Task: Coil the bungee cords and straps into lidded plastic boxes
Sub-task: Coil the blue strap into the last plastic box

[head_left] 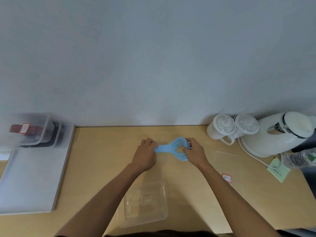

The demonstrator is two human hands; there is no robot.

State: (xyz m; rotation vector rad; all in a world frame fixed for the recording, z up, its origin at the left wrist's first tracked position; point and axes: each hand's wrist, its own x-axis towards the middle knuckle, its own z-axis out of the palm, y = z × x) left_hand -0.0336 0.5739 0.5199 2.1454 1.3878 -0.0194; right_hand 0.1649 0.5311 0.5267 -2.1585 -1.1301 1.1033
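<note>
A light blue strap (172, 147) is held above the wooden table (102, 159), partly wound into a flat coil with a hole in its middle. My right hand (194, 152) pinches the coiled part. My left hand (146, 154) grips the loose tail stretched out to the left. A clear plastic box (145, 204) stands open near the table's front edge, between my forearms. A clear lid (222, 159) lies flat to the right of my right hand.
Stacked clear boxes (42, 132) with red straps (24, 129) sit on a white board (30, 178) at the left. Two white lidded cups (222, 127), a white kettle (277, 134), a plastic bottle (301, 158), a green note (277, 170) and a small red label (227, 177) are at the right.
</note>
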